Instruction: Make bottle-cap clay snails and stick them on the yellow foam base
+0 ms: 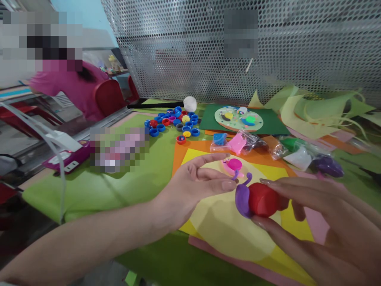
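My right hand (321,218) grips a small snail figure by its round red shell (263,200), thumb below and fingers above. A purple clay body (243,200) wraps the shell's left side, with a curled purple antenna (249,178) rising from it. My left hand (193,184) reaches in from the left, its thumb and a finger pinched at the other purple antenna (236,174); the exact contact is partly hidden. Under both hands lies a pale yellow paper oval (238,234) on a yellow sheet (196,159). A pink snail figure (234,164) rests on the oval behind my left fingertips.
Bottle caps (178,121), mostly blue, cluster at the back beside a white ball (190,104). A decorated oval (238,118) lies on green card. Bagged clay (236,142) sits behind the yellow sheet. Scissors (369,172) lie far right. A person in pink (71,87) sits left.
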`<state>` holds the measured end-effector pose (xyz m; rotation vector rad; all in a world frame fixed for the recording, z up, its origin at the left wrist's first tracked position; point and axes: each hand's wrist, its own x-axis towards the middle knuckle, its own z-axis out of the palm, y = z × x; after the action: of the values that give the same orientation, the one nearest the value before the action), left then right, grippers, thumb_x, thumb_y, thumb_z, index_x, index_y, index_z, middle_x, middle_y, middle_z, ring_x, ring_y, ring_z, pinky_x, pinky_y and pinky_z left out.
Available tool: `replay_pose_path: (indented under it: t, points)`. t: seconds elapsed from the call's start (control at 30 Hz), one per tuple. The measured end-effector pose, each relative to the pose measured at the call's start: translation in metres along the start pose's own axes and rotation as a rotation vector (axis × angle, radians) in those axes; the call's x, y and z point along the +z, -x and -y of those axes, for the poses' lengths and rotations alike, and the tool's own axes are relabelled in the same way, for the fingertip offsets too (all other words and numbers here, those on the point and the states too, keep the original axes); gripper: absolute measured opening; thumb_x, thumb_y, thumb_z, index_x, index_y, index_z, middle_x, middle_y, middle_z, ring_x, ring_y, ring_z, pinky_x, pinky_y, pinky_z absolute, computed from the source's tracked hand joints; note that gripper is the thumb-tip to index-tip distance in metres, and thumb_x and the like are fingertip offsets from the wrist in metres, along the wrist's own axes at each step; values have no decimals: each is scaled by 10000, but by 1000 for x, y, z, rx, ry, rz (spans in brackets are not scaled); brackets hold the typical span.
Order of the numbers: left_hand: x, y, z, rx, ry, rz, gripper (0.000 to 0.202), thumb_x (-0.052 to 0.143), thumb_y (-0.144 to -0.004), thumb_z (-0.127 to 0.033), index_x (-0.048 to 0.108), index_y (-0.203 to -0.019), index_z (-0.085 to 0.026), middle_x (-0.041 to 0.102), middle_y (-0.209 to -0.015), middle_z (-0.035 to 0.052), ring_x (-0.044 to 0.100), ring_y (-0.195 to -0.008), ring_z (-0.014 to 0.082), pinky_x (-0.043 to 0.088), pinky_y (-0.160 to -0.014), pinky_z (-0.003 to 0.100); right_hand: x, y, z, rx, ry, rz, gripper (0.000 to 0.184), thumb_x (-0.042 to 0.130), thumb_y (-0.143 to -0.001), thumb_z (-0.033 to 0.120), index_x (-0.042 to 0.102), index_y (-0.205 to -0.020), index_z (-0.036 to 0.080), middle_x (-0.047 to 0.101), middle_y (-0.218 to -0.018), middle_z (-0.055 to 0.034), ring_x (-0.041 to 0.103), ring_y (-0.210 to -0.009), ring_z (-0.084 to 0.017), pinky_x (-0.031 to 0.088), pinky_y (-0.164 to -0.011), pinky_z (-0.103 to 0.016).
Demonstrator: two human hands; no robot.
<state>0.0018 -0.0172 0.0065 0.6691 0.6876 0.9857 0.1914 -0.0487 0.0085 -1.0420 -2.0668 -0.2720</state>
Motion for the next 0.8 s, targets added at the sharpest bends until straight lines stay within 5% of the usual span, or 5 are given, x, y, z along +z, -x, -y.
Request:
replay_pose_path:
  t: [0.37, 0.8]
  points:
    - [4, 2, -2, -38, 0, -26, 398, 783, -604, -109, 655, -974, -183, 700, -581, -45, 672, -706, 124, 481, -713, 211, 0, 5, 0, 43, 40, 2, 175, 555, -835, 292, 511, -987, 218, 590, -844, -31, 564, -675, -171, 435, -683, -313]
    - [2, 6, -3, 120, -251, -15, 386, 740, -685, -154, 625, -1043, -239, 717, -694, -62, 652, -769, 94, 459, -774, 196, -3, 6, 2, 77, 91, -2, 180, 538, -846, 344, 528, -996, 245, 594, -855, -38, 577, -705, -189, 435, -740, -347]
